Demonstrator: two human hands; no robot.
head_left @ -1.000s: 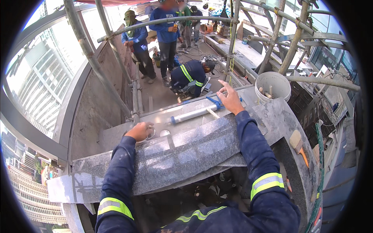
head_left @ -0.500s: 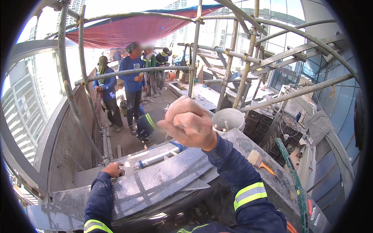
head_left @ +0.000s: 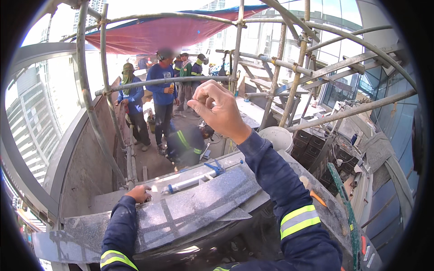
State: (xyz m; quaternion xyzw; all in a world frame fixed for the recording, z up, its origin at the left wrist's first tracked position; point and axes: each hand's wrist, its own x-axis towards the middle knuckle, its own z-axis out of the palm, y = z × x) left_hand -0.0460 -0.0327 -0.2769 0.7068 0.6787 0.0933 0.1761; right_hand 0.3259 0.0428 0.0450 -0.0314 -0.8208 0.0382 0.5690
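Note:
My right hand [head_left: 216, 108] is raised high in the middle, its fingers loosely curled toward the thumb; whether anything is between them I cannot make out. Lower left, my left hand [head_left: 138, 193] rests at the back edge of a grey speckled stone slab [head_left: 185, 214], fingers curled around a small shiny object that I cannot make out. To its right a silver caulking gun [head_left: 190, 180] with a blue handle lies behind the slab. A white bucket [head_left: 275, 135] stands beyond my right arm. A brush with an orange handle [head_left: 316, 198] lies on the stone to the right.
Scaffold tubes [head_left: 162, 80] frame the work area, with a pink tarp [head_left: 172, 29] overhead. Several people stand behind; one co-worker [head_left: 185, 144] crouches just beyond the ledge. A green level [head_left: 346, 207] leans at the right. A wall panel [head_left: 77, 158] edges the left.
My right hand has risen from near the caulking gun to high in view, curling from spread fingers and then loosening slightly. The view has tilted upward. My left hand stays at the slab's edge.

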